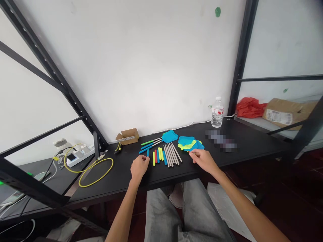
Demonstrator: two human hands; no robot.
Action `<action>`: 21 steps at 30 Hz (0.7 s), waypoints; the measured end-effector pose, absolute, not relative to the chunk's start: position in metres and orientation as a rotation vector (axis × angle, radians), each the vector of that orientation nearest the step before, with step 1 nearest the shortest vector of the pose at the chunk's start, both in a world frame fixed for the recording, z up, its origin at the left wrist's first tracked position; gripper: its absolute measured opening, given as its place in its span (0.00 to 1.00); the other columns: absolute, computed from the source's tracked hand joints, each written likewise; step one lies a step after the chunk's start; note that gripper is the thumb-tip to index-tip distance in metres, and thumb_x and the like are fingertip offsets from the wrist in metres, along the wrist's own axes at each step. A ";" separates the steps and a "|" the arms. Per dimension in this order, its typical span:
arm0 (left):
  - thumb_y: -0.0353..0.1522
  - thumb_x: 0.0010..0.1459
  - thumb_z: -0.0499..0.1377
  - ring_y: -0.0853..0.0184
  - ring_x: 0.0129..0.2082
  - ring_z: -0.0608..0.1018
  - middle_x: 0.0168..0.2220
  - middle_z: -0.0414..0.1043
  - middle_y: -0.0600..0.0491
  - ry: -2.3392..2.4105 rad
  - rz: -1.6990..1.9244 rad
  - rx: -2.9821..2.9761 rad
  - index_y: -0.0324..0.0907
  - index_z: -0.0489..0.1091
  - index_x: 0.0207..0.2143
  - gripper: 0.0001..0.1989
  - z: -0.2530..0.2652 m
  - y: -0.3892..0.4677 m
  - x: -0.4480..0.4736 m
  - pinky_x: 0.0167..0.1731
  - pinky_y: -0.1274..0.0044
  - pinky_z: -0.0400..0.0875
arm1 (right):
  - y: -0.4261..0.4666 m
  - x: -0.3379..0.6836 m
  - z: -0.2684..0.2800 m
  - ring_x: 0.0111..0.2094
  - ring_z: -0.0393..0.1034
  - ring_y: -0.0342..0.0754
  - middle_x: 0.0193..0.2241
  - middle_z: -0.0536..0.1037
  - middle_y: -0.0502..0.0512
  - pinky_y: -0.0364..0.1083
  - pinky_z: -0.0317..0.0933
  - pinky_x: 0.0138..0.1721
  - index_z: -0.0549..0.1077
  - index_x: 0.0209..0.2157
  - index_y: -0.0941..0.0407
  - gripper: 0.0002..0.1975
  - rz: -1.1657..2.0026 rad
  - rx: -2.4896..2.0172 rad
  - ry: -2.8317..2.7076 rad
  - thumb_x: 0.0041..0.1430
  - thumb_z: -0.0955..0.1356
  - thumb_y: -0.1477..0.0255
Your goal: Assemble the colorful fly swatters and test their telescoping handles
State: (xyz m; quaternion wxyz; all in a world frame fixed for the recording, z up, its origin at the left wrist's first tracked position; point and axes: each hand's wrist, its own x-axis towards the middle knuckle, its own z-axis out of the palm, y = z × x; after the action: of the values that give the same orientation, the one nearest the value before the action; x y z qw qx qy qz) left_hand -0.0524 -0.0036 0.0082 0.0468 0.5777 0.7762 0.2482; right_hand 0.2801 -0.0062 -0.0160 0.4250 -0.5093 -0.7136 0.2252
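1. Blue handle (148, 153) at left end of the work area; left hand (138, 167) pinches its near end between thumb and fingers. Handle points away, long axis roughly near-to-far, far part standing clear of the fingertips.
2. Right hand (203, 159) at the near edge of the piled swatter heads (190, 144), blue and yellow. Thumb and forefinger drawn together; a small orange-red bit shows by the tips. Cannot tell whether the fingers grip anything.
3. Key relation: the pile lies directly beyond the right fingertips, touching or just beside them, and well to the right of the left hand. Right hand is clearly the nearer one.
4. Between the hands on the black table (121, 174): row of loose handles (155, 156) on the left, metal rods (172, 155) on the right. Both sets run mostly near-to-far; rods lean left at their far ends. Loose handles lie nearer the left hand, rods nearer the right.
5. Joined swatters (170, 136) on the far side, heads to the right, handles to the left, long axes running mainly left-right, across the rods' direction.
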 end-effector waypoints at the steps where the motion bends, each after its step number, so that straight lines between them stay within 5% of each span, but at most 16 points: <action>1: 0.42 0.57 0.54 0.55 0.33 0.78 0.32 0.78 0.47 2.363 0.784 1.753 0.45 0.73 0.30 0.12 0.008 -0.005 -0.052 0.28 0.74 0.64 | -0.008 0.276 -0.015 0.22 0.69 0.47 0.19 0.76 0.51 0.44 0.55 0.28 0.77 0.29 0.53 0.17 0.504 -1.328 -1.820 0.62 0.63 0.59; 11: 0.43 0.60 0.54 0.64 0.29 0.78 0.29 0.76 0.53 2.035 1.250 1.858 0.45 0.68 0.34 0.12 -0.008 -0.025 -0.025 0.28 0.77 0.63 | 0.005 0.225 0.001 0.32 0.73 0.54 0.28 0.79 0.59 0.45 0.51 0.27 0.78 0.29 0.53 0.10 0.200 -1.764 -2.008 0.55 0.69 0.62; 17: 0.44 0.59 0.55 0.65 0.27 0.77 0.28 0.76 0.53 1.849 1.407 1.747 0.43 0.69 0.34 0.13 -0.011 -0.026 -0.032 0.29 0.77 0.66 | 0.012 0.215 0.011 0.30 0.73 0.55 0.25 0.77 0.63 0.45 0.51 0.25 0.76 0.23 0.57 0.04 0.170 -1.823 -2.082 0.48 0.69 0.72; 21: 0.44 0.60 0.56 0.67 0.26 0.75 0.28 0.74 0.53 1.703 1.455 1.771 0.42 0.69 0.36 0.15 -0.012 -0.027 -0.033 0.28 0.78 0.66 | 0.015 0.226 0.010 0.22 0.69 0.50 0.18 0.73 0.57 0.44 0.51 0.22 0.71 0.17 0.55 0.09 0.418 -1.684 -1.994 0.48 0.68 0.72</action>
State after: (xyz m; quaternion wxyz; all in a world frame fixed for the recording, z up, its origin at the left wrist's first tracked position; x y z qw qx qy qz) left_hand -0.0328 -0.0270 -0.0117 0.1428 0.6138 0.5903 0.5044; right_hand 0.2260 0.0154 0.0097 0.2467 -0.6174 -0.7310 0.1534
